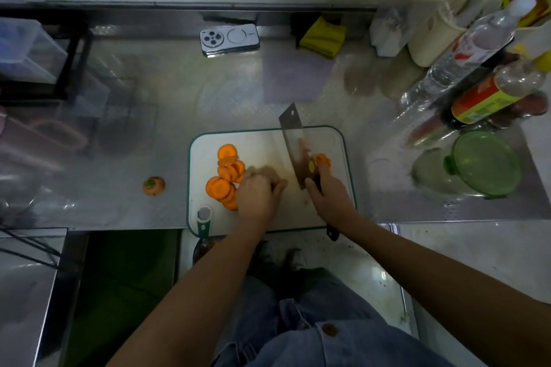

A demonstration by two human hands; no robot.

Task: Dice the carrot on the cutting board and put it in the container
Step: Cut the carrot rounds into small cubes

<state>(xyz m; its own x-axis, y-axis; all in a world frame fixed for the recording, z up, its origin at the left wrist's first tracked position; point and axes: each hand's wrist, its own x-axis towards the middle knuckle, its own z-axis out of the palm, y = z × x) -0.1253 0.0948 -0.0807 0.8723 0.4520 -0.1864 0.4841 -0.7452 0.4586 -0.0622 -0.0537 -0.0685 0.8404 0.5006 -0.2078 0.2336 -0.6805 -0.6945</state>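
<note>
Your right hand is wrapped tight around the handle of the cleaver, its grip closed on it, and the blade stands edge-down on the cutting board, running away from you and leaning slightly left. Your left hand rests just left of the blade with its fingers curled down; it looks to be steadying something under them, but you cannot tell from here what, if anything, is pinched. The carrot slices lie in an overlapping heap on the left half of the board, touching the outer side of your left hand, so the work sits left of the blade. A few cut pieces lie right of the blade, by your knuckles. The left hand is the nearer one for feeding slices in; the blade must meet them crosswise. The green container stands well apart on the worktop, to your right, and the trimmed carrot top lies off the board to the left.
</note>
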